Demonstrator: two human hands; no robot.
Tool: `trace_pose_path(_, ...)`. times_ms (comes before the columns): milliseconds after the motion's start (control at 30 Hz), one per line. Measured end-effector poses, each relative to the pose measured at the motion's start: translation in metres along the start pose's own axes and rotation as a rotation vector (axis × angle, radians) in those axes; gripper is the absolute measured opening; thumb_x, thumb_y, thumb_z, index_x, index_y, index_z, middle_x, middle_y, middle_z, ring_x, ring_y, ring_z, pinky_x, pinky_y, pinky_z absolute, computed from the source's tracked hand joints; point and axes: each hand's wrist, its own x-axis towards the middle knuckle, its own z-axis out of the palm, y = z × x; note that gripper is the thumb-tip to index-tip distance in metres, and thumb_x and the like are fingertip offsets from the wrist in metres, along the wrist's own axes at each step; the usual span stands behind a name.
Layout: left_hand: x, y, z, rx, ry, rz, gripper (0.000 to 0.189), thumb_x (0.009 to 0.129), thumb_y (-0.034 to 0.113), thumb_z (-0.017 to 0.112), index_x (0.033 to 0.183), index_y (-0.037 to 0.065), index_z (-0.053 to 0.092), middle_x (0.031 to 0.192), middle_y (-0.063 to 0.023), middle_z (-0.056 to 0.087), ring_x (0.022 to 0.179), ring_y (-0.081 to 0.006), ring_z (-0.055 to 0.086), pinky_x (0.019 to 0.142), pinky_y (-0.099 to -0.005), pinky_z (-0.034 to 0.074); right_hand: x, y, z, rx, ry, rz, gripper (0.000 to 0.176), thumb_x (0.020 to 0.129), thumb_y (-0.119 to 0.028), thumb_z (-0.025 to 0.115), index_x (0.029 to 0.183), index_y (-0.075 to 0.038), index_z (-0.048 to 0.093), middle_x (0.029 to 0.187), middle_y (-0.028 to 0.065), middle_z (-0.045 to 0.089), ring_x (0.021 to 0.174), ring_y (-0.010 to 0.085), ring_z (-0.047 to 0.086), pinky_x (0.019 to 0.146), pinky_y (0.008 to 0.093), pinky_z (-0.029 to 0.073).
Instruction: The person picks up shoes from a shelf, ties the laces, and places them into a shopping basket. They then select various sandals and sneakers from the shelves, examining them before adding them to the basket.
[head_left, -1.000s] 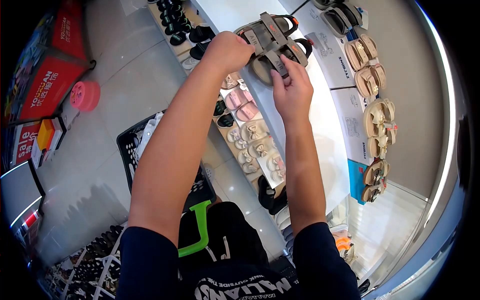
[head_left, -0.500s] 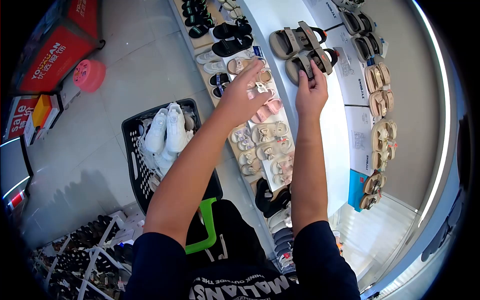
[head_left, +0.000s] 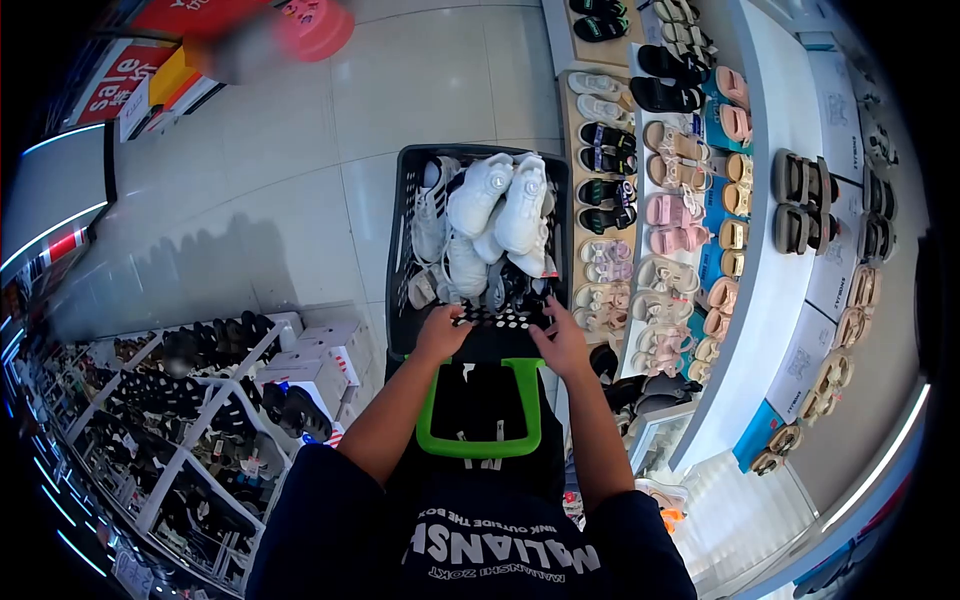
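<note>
A black shopping basket with perforated sides stands in front of me, its green handle folded toward my body. Several white sneakers are heaped inside it, some wrapped in clear plastic. At the near left of the basket is my left hand, fingers apart and empty. On the near right, over the rim, my right hand is also empty with its fingers spread. Whether either hand touches the rim is hard to tell. A pair of grey-brown strap sandals sits on the white shelf at the right.
Tiered displays of sandals run along the basket's right side. Shoe boxes with more sandals line the wall. At the lower left stands a white rack of shoes. A pink stool is on the tiled floor.
Both hands have left the shelf and come down to the basket. My right hand has let go of the grey-brown sandal. The view has turned, bringing the basket to the middle.
</note>
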Motion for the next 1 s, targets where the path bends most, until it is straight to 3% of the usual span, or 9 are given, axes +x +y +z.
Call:
trace_pose_path(233, 0.056, -0.031, -0.039, -0.058, 0.030, -0.016, 0.058, 0.080, 0.032, 0.078, 0.124, -0.002, 0.063, 0.126, -0.0245, 0.063, 0.124, -0.0385, 0.058, 0.104, -0.0444, 0.047, 0.051, -0.052, 0.075, -0.206, -0.013, -0.097, 0.047, 0.087, -0.024, 0.074, 0.128, -0.003, 0.064, 0.106, 0.0158, 0.069, 0.099, 0.0358, 0.068, 0.087, 0.0428, 0.054)
trace_pose_path(267, 0.067, -0.028, -0.048, -0.019, 0.015, 0.083, 0.056, 0.081, 0.031, 0.078, 0.124, -0.003, 0.064, 0.125, -0.0248, 0.064, 0.120, -0.0384, 0.060, 0.103, -0.0429, 0.048, 0.063, -0.043, 0.084, -0.169, 0.066, -0.145, 0.046, 0.088, -0.029, 0.076, 0.125, -0.002, 0.066, 0.103, 0.0136, 0.071, 0.079, 0.0238, 0.068, 0.074, 0.0359, 0.055)
trace_pose_path(333, 0.089, -0.024, -0.062, -0.059, -0.097, 0.071, 0.056, 0.082, 0.031, 0.079, 0.123, -0.004, 0.065, 0.123, -0.0242, 0.066, 0.116, -0.0375, 0.064, 0.101, -0.0408, 0.049, 0.081, -0.065, 0.087, -0.067, 0.087, -0.059, 0.044, 0.087, -0.027, 0.075, 0.123, -0.002, 0.068, 0.094, 0.0111, 0.071, 0.074, 0.0230, 0.067, 0.071, 0.0363, 0.054)
trace_pose_path(467, 0.114, -0.023, -0.074, -0.184, -0.025, 0.061, 0.065, 0.082, 0.033, 0.081, 0.130, -0.005, 0.059, 0.123, -0.0209, 0.068, 0.113, -0.0310, 0.066, 0.098, -0.0373, 0.051, 0.106, -0.099, 0.089, -0.098, 0.178, -0.023, 0.036, 0.088, -0.024, 0.073, 0.116, -0.003, 0.069, 0.095, 0.0148, 0.070, 0.087, 0.0340, 0.068, 0.080, 0.0432, 0.054)
trace_pose_path(600, 0.124, 0.026, -0.096, -0.506, -0.105, -0.025, 0.078, 0.082, 0.039, 0.083, 0.137, -0.007, 0.053, 0.120, -0.0189, 0.069, 0.108, -0.0243, 0.067, 0.094, -0.0344, 0.052, 0.132, -0.123, 0.070, -0.044, 0.379, 0.191, 0.032, 0.083, -0.024, 0.077, 0.106, -0.003, 0.070, 0.083, 0.0126, 0.067, 0.075, 0.0300, 0.065, 0.071, 0.0427, 0.052)
trace_pose_path(733, 0.148, 0.046, -0.092, -0.471, -0.152, -0.066, 0.084, 0.081, 0.045, 0.083, 0.137, -0.008, 0.052, 0.114, -0.0177, 0.070, 0.096, -0.0227, 0.069, 0.084, -0.0336, 0.054, 0.159, -0.073, 0.068, -0.256, 0.611, 0.144, 0.053, 0.078, -0.025, 0.083, 0.120, 0.003, 0.063, 0.112, 0.0204, 0.069, 0.101, 0.0330, 0.068, 0.087, 0.0416, 0.054)
trace_pose_path(767, 0.149, 0.062, -0.102, -0.385, -0.245, -0.092, 0.085, 0.081, 0.048, 0.082, 0.137, -0.008, 0.052, 0.108, -0.0143, 0.071, 0.084, -0.0213, 0.070, 0.071, -0.0340, 0.053, 0.163, -0.059, 0.072, -0.243, 0.614, 0.222, 0.066, 0.074, -0.031, 0.086, 0.125, 0.003, 0.061, 0.119, 0.0244, 0.068, 0.112, 0.0389, 0.066, 0.097, 0.0439, 0.052)
trace_pose_path(833, 0.166, 0.070, -0.087, -0.433, -0.367, -0.190, 0.068, 0.083, 0.050, 0.080, 0.127, 0.001, 0.061, 0.102, -0.0063, 0.070, 0.075, -0.0169, 0.067, 0.055, -0.0304, 0.045, 0.170, -0.044, 0.074, -0.235, 0.410, 0.394, 0.091, 0.066, -0.049, 0.089, 0.132, 0.005, 0.058, 0.124, 0.0256, 0.066, 0.118, 0.0400, 0.064, 0.102, 0.0459, 0.050)
trace_pose_path(1000, 0.167, 0.097, -0.070, -0.534, -0.216, -0.307, 0.055, 0.085, 0.040, 0.081, 0.125, 0.006, 0.063, 0.104, -0.0064, 0.073, 0.076, -0.0203, 0.072, 0.056, -0.0304, 0.046, 0.175, -0.069, 0.072, -0.275, 0.243, 0.570, 0.097, 0.065, -0.061, 0.086, 0.130, 0.005, 0.056, 0.126, 0.0276, 0.065, 0.119, 0.0413, 0.063, 0.104, 0.0452, 0.049)
